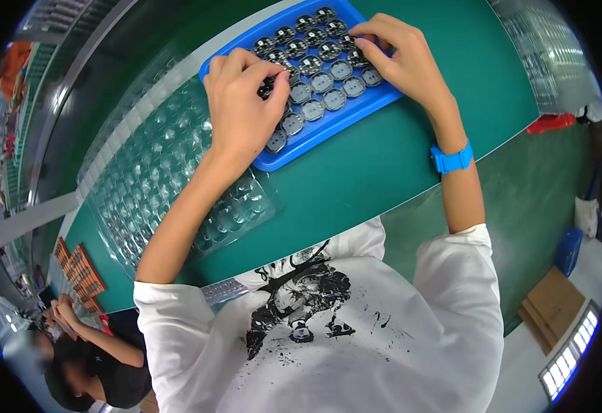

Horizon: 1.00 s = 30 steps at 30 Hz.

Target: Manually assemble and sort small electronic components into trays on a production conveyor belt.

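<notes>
While the blue tray [334,135] lies at twelve o'clock with dark discs [310,65] and grey discs [334,100], the left hand [241,103] bends over its nine o'clock side, thumb and forefinger nearly meeting. At the two o'clock side the right hand [405,58] leaves a narrow gap at dark discs; whether either grips one, I cannot tell.

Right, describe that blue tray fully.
The blue tray is shallow, rectangular, round-cornered, rimmed and looks plastic. It lies flat on the green tabletop, slanted in view, holding rows of dark, shiny round parts and grey round parts. The left grip and right grip reach over it; whether either touches the tray is unclear.
</notes>
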Motion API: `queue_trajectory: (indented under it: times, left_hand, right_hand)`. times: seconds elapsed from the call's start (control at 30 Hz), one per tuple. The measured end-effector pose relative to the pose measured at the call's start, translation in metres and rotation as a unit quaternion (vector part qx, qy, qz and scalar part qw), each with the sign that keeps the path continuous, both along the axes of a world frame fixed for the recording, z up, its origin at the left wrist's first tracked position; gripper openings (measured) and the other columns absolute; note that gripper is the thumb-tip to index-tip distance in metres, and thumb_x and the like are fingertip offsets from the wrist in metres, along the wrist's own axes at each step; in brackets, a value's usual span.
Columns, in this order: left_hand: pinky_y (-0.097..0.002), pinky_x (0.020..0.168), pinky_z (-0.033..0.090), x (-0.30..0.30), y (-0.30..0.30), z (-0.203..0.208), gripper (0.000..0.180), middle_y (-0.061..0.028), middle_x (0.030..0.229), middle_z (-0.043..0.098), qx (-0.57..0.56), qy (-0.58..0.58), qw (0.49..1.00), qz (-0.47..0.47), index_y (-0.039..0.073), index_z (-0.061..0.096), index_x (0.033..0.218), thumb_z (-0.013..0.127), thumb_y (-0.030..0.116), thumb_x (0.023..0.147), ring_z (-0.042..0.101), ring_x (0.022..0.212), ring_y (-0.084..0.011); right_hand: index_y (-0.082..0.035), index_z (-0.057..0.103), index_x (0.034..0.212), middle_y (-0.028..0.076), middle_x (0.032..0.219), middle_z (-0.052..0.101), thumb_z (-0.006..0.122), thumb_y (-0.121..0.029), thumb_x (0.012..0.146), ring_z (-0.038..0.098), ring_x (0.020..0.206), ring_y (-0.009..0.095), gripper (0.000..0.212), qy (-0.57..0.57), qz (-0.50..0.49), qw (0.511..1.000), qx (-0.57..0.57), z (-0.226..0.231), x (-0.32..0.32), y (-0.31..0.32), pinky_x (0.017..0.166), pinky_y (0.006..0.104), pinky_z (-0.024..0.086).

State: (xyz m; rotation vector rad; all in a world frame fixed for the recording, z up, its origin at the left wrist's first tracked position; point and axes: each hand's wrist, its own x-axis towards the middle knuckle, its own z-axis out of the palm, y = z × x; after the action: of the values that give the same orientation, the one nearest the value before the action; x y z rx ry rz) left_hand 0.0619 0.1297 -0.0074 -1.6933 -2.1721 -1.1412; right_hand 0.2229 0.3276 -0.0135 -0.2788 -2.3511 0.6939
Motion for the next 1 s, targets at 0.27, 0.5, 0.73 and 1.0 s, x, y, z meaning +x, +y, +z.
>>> queue_trajectory:
  times: [0.27, 0.5, 0.73, 1.0]
  left_hand:
    - [-0.0374, 0.079, 0.038, 0.0, 0.002, 0.0, 0.008, -0.0025, 0.08, 0.058, -0.018, 0.015, 1.0, -0.003, 0.006, 0.073, 0.081, 0.076, 0.012, 0.076, 0.05, 0.086, -0.024]
    - [-0.0368, 0.076, 0.038, 0.003, 0.004, 0.001, 0.008, -0.0024, 0.081, 0.058, -0.023, 0.04, 0.999, -0.012, 0.005, 0.073, 0.08, 0.076, 0.01, 0.075, 0.05, 0.085, -0.0232]
    - [-0.0363, 0.074, 0.038, 0.002, 0.001, 0.0, 0.007, -0.0026, 0.079, 0.057, -0.017, 0.064, 0.997, -0.024, 0.005, 0.073, 0.081, 0.076, 0.008, 0.075, 0.05, 0.083, -0.0234]
    - [-0.0366, 0.074, 0.039, 0.001, 0.0, 0.0, 0.008, -0.0035, 0.078, 0.056, -0.018, 0.069, 0.997, -0.04, 0.004, 0.073, 0.083, 0.075, 0.006, 0.076, 0.05, 0.081, -0.0237]
  right_hand:
    - [0.001, 0.067, 0.089, 0.017, 0.083, 0.063, 0.065, -0.011, 0.084, 0.063, 0.077, 0.036, 0.014, -0.005, -0.003, 1.0, -0.03, 0.015, 0.004, -0.009, 0.068, 0.0414, 0.05]
    - [0.002, 0.067, 0.089, 0.018, 0.082, 0.063, 0.064, -0.011, 0.084, 0.062, 0.077, 0.036, 0.014, 0.004, 0.003, 1.0, -0.023, 0.012, 0.005, -0.005, 0.069, 0.0419, 0.05]
    - [0.002, 0.067, 0.087, 0.018, 0.082, 0.063, 0.065, -0.01, 0.084, 0.063, 0.078, 0.036, 0.013, 0.011, -0.002, 1.0, -0.019, 0.009, 0.003, -0.007, 0.07, 0.0417, 0.05]
    - [0.002, 0.068, 0.087, 0.017, 0.081, 0.063, 0.066, -0.009, 0.083, 0.063, 0.076, 0.035, 0.012, 0.274, 0.118, 0.949, 0.104, -0.005, -0.006, 0.003, 0.068, 0.0411, 0.051]
